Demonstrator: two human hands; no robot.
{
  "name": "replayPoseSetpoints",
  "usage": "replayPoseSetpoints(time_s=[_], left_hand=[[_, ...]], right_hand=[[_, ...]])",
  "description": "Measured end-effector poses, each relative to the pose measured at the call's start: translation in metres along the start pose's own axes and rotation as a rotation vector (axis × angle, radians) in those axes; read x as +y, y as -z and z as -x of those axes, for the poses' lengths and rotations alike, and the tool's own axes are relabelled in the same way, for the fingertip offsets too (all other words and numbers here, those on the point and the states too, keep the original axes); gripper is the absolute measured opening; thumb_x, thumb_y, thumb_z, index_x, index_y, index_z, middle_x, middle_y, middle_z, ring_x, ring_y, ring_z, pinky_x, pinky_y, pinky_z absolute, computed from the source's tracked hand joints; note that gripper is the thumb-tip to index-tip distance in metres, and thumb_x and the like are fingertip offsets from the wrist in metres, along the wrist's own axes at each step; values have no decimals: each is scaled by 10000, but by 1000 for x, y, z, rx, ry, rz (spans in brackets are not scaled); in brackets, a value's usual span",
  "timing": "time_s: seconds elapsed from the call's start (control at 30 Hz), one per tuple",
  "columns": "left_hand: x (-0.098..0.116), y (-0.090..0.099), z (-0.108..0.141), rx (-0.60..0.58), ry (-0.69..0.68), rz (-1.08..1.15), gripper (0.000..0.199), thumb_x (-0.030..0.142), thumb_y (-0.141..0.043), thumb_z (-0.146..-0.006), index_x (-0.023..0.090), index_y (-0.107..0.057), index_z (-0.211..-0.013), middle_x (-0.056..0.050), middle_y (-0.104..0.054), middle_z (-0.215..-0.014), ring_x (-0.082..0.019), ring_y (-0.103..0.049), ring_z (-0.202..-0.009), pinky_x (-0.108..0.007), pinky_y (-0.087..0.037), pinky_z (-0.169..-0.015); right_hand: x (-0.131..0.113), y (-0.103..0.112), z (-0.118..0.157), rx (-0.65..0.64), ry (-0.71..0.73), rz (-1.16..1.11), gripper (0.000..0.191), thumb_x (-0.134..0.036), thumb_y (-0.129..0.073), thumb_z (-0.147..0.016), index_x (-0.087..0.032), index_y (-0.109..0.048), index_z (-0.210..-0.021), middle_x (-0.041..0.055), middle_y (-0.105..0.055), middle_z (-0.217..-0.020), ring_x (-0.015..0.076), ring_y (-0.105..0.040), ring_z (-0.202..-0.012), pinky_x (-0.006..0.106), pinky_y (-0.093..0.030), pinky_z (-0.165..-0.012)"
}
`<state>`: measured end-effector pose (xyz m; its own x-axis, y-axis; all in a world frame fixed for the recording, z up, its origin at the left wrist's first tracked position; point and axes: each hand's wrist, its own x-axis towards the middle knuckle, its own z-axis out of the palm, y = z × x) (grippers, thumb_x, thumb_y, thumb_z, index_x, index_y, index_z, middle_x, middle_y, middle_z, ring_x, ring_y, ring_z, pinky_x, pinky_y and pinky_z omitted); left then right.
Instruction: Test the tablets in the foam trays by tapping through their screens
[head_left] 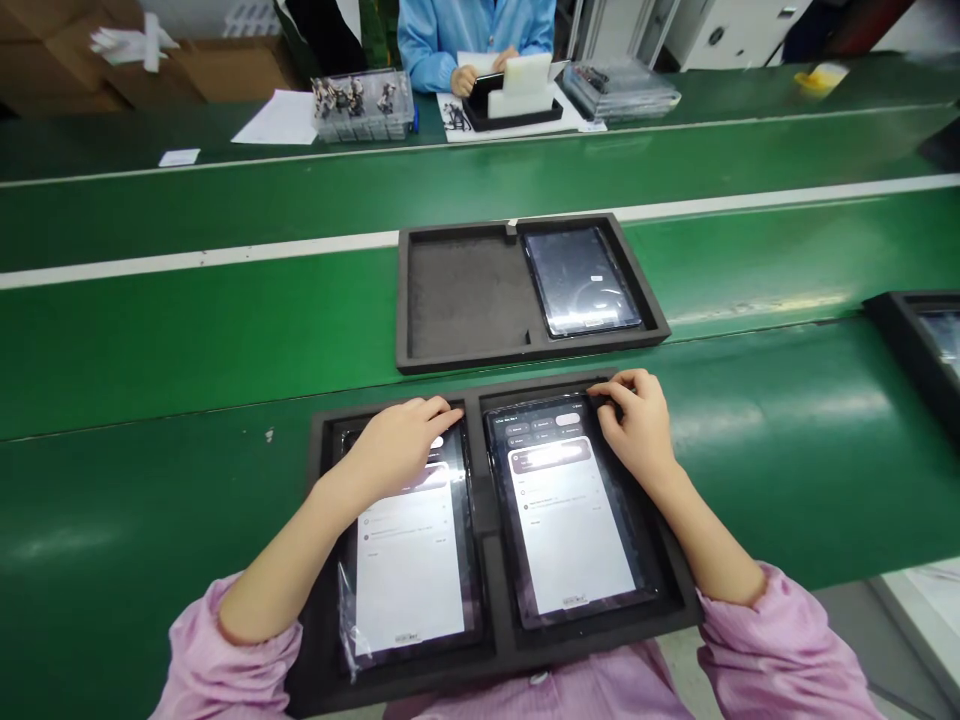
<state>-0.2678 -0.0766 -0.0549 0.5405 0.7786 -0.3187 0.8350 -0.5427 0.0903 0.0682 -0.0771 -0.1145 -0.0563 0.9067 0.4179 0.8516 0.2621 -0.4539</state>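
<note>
Two lit tablets lie side by side in a black foam tray at the front of the bench. My left hand [401, 445] reaches across the top of the left tablet [412, 560], its fingers stretched towards the upper right corner and partly covering the screen. Clear film sticks out loosely along that tablet's lower left edge. At the upper right corner of the right tablet [570, 540], my right hand [637, 420] touches the edge with bent fingers, the thumb apart from them. Both screens show a panel of buttons above a white area. The foam tray [487, 505] has a divider between the tablets.
Behind it, a second foam tray [465, 360] holds a dark tablet [581, 280] in its right compartment. Another tray [900, 340] stands at the right edge. Across the green bench [225, 350], a person in blue [476, 40] handles a device beside a parts box [367, 110].
</note>
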Motion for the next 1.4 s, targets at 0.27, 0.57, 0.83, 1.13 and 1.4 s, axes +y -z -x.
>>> replayPoseSetpoints(time_s=[0.27, 0.57, 0.83, 1.13, 1.4], left_hand=[[-4, 5, -3, 94, 5, 139, 422, 367, -260, -1042, 191, -626, -1157, -84, -695, -1197, -242, -665, -1048, -355, -506, -914], [-22, 16, -4, 13, 50, 385, 613, 543, -215, -991, 212, -649, -1270, -56, -700, -1314, -259, -655, -1193, -372, -483, -1068], [-47, 2, -11, -16, 28, 342, 656, 546, -327, -917, 226, -648, -1390, -20, -631, -1428, -274, -638, -1275, -417, -474, -1135], [-86, -30, -23, 62, 4, 371, 423, 624, -438, -941, 600, -596, -1333, 198, -639, -1354, -278, -680, -1207, -459, -514, -1091], [-76, -19, -20, 23, 59, 298, 516, 578, -285, -978, 489, -644, -1338, 171, -648, -1365, -233, -677, -1214, -373, -507, -1104]], right_hand=[[-7, 3, 6, -93, -105, 226, 352, -80, -521, -776, -186, -770, -1001, 159, -489, -1187, 327, -451, -1036, 465, -436, -823], [-19, 6, -11, -340, -146, 138, 346, -69, -424, -876, -108, -755, -968, 138, -495, -1018, 271, -527, -953, 393, -485, -889], [-22, 21, -65, -607, -326, -59, 367, -255, -425, -1062, -173, -606, -753, 38, -474, -911, 180, -552, -896, 282, -453, -872], [-18, 37, -101, -873, -56, -218, 592, -458, -733, -912, -239, -312, -558, -41, -284, -612, 182, -435, -781, 245, -363, -657], [-29, 32, -91, -837, -188, -44, 467, -470, -874, -752, -168, -534, -854, 61, -476, -1054, 186, -555, -819, 322, -528, -804]])
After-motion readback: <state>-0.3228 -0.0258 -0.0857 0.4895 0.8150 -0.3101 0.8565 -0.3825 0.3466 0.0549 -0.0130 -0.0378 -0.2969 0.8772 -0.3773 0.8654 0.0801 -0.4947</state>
